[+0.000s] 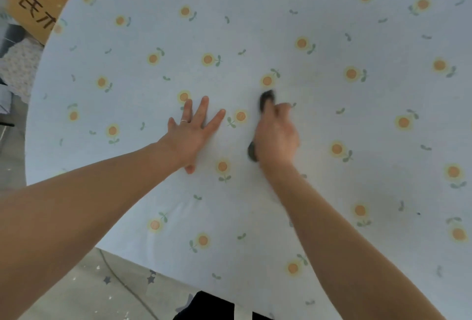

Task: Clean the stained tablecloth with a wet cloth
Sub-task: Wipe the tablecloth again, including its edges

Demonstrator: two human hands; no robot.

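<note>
The dark cloth is mostly hidden in the right hand, whose fingers curl round it. Only its blurred ends show, mid-tablecloth. The left hand lies flat beside it, fingers spread, holding nothing. A cut-off box shows "氏"; the other characters are unreadable.
</note>
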